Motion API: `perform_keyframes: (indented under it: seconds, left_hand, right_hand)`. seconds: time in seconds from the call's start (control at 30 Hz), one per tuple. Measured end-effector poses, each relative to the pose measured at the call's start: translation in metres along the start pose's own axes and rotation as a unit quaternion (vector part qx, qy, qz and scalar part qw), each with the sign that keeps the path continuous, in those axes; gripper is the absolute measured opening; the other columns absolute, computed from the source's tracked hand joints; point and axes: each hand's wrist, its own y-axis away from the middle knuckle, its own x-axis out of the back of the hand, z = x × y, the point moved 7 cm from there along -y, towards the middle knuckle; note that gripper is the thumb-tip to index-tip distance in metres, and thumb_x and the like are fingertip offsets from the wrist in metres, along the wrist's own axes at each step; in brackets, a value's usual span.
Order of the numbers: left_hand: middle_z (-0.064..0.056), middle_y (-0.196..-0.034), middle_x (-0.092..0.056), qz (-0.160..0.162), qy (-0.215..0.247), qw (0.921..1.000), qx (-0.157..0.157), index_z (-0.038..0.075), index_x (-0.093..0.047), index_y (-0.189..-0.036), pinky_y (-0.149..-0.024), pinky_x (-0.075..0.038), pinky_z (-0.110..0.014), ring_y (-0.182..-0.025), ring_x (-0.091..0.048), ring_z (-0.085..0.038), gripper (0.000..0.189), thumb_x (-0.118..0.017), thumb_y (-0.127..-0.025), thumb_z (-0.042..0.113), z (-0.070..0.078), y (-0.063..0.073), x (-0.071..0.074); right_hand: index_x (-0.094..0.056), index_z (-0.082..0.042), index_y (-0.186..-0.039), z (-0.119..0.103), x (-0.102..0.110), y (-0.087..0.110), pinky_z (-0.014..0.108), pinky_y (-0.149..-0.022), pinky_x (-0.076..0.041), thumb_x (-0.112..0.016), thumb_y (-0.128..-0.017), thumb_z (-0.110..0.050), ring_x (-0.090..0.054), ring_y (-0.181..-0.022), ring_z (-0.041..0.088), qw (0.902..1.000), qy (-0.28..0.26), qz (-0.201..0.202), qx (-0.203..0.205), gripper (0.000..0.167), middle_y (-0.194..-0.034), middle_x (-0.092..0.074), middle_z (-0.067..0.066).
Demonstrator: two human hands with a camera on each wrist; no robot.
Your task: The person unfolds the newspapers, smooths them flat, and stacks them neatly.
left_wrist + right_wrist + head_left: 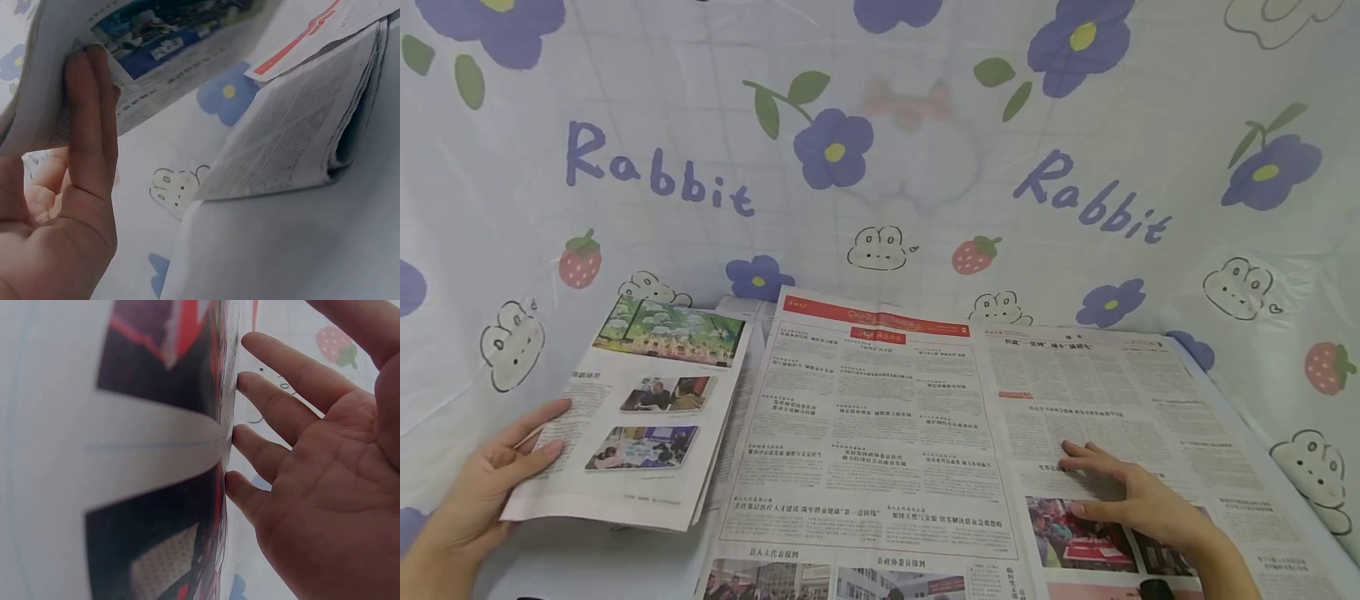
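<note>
At the left of the head view, my left hand [497, 475] holds a folded newspaper [662, 400] by its left edge, thumb on the front page. In the left wrist view, straight fingers [90, 125] lie against the back of that folded paper [181, 75]. A wide newspaper [872, 417] lies spread open before me, with a red banner across its left page. Over its right page [1075, 408] my right hand [1138, 500] is spread. The right wrist view shows the fingertips [240, 381] resting on the page surface, with the palm raised off it.
Another folded newspaper [300, 119] lies beneath the left side of the spread one. A white cloth [880, 167] printed with flowers, rabbits and strawberries rises behind the work area. A pale table surface [572, 558] shows at the lower left.
</note>
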Motion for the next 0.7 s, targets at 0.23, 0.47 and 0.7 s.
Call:
perform_keyframes:
  seconds: [0.23,0.47,0.7]
  left_hand:
    - [-0.005,-0.134,-0.057,-0.027,-0.005,0.9992,0.030,0.017,-0.047,-0.148,-0.081,-0.055,-0.041,-0.116,-0.060,-0.027,0.054,-0.029,-0.104,-0.010,-0.011,-0.008,-0.024]
    - [-0.007,-0.136,-0.055,-0.070,-0.027,0.9951,0.065,0.015,-0.044,-0.149,-0.082,-0.053,-0.047,-0.117,-0.059,-0.030,0.055,-0.031,-0.103,-0.011,-0.027,-0.015,-0.051]
    - [-0.010,-0.137,-0.055,-0.067,-0.078,0.9846,0.141,0.017,-0.044,-0.149,-0.084,-0.051,-0.051,-0.118,-0.057,-0.036,0.050,-0.039,-0.104,-0.004,-0.053,-0.021,-0.066]
  right_hand:
    - [-0.062,-0.009,-0.134,0.000,0.000,-0.001,0.081,-0.095,-0.008,-0.080,-0.083,-0.032,-0.009,-0.142,0.050,1.0000,0.001,-0.004,-0.009,0.058,-0.154,-0.034,0.017]
    - [-0.062,-0.009,-0.133,0.002,0.001,0.000,0.082,-0.094,-0.008,-0.078,-0.085,-0.031,-0.007,-0.143,0.049,0.9999,-0.005,-0.007,-0.012,0.055,-0.155,-0.033,0.015]
    - [-0.062,-0.008,-0.132,0.000,-0.001,0.000,0.081,-0.096,-0.006,-0.076,-0.088,-0.030,-0.006,-0.143,0.048,0.9997,-0.019,-0.010,-0.007,0.052,-0.155,-0.033,0.016]
